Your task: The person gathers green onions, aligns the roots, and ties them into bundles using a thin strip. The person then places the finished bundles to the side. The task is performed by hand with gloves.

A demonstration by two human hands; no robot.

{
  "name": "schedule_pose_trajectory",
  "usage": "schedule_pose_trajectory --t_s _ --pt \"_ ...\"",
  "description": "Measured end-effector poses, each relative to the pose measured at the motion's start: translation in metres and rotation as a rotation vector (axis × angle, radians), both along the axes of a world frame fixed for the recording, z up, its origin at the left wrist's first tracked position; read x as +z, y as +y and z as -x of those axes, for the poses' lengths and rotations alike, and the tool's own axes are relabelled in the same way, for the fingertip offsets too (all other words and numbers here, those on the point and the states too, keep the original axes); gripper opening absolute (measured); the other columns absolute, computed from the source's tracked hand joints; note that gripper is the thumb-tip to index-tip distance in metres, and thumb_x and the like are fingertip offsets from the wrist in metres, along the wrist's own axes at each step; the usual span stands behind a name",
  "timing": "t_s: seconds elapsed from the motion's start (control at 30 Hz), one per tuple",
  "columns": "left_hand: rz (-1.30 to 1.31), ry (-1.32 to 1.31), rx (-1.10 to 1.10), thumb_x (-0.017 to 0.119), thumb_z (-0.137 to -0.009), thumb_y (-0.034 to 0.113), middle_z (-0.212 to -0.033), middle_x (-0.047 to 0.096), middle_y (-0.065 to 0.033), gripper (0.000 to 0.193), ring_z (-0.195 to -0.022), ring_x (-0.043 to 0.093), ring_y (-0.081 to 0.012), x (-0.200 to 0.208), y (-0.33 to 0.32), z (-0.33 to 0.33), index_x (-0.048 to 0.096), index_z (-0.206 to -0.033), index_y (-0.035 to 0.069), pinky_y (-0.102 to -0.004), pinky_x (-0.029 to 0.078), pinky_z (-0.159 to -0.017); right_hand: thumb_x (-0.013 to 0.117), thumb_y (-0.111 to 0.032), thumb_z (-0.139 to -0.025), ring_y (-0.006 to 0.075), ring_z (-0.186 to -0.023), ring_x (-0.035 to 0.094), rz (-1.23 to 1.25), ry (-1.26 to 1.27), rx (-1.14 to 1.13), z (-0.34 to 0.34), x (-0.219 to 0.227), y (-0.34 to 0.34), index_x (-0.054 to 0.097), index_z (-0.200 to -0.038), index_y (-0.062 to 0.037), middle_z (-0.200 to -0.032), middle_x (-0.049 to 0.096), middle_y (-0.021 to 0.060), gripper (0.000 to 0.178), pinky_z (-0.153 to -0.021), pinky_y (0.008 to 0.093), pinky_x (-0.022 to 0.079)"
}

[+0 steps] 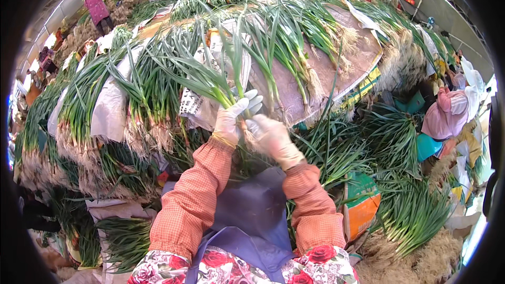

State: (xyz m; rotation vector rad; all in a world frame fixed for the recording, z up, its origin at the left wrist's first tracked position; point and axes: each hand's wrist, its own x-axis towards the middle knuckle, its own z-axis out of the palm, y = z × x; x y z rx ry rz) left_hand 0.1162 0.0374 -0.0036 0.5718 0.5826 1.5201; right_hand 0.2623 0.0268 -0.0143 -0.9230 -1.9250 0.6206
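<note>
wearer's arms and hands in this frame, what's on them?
Both hands are gloved: the left hand in a whitish work glove, the right hand in a thin, pale translucent glove. Both forearms wear orange checked oversleeves with gathered cuffs. Above them, floral fabric with red roses. A blue apron lies between the arms.

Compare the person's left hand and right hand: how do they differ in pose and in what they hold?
The left hand is raised higher and closed around the stalks of a green onion bunch, whose leaves fan up and left; the right hand sits lower, beside it, at the base of the bunch. The left hand's glove looks whiter; the right hand's glove looks soiled and yellowish. Both wear thin gloves and orange checked sleeves.
</note>
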Motion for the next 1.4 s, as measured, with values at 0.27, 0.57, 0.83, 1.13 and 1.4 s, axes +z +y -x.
schedule_pose_trajectory --t_s 0.27,0.57,0.83,1.13,1.4 --pt "-0.094 -0.024 0.104 0.062 -0.092 0.009 -0.106 0.07 -0.0137 0.025 -0.08 0.069 -0.0192 0.029 -0.002 0.034 0.063 -0.115 -0.001 -0.0301 0.059 -0.061 0.061 -0.021 -0.093 0.0195 -0.06 0.063 0.447 -0.068 -0.038 -0.061 -0.079 -0.005 0.065 -0.096 -0.012 -0.076 0.066 0.0073 0.01 -0.056 0.0338 0.05" --pt "-0.003 0.063 -0.159 0.057 -0.091 0.0 -0.119 0.063 -0.0189 0.037 -0.084 0.064 -0.0226 0.012 -0.006 -0.001 0.052 -0.126 0.009 -0.0375 0.055 -0.06 0.068 -0.028 -0.086 0.034 -0.09 0.066 -0.05 -0.298 -0.513 -0.052 -0.078 0.089 0.059 -0.121 -0.0105 -0.103 0.069 0.0126 0.04 -0.078 0.0407 0.052" --pt "0.107 0.339 -0.208 0.066 -0.087 0.007 -0.094 0.071 -0.0095 0.015 -0.082 0.067 -0.0184 0.004 0.0 -0.014 0.069 -0.1 0.0 -0.0307 0.055 -0.063 0.07 -0.019 -0.082 0.0287 -0.075 0.067 -0.086 -0.164 -0.126 -0.039 -0.051 0.021 0.066 -0.09 -0.0108 -0.084 0.068 0.0122 0.012 -0.067 0.04 0.053" --pt "0.041 0.115 -0.124 0.063 -0.092 0.009 -0.095 0.071 -0.012 0.034 -0.074 0.066 -0.0165 -0.007 0.003 0.013 0.057 -0.123 -0.002 -0.0267 0.052 -0.064 0.069 -0.044 -0.086 0.04 -0.097 0.066 0.27 -0.203 -0.46 -0.031 -0.058 0.041 0.05 -0.129 -0.0086 -0.105 0.069 0.0193 0.059 -0.085 0.046 0.049" --pt "0.028 0.26 -0.173 0.061 -0.09 0.001 -0.118 0.064 -0.0226 0.021 -0.102 0.067 -0.0276 -0.003 0.003 0.024 0.057 -0.111 0.004 -0.0332 0.056 -0.069 0.057 -0.013 -0.098 0.0095 -0.089 0.059 0.728 0.847 0.244 -0.052 -0.04 0.03 0.065 -0.104 0.0031 -0.103 0.069 0.0058 0.019 -0.08 0.0234 0.047"
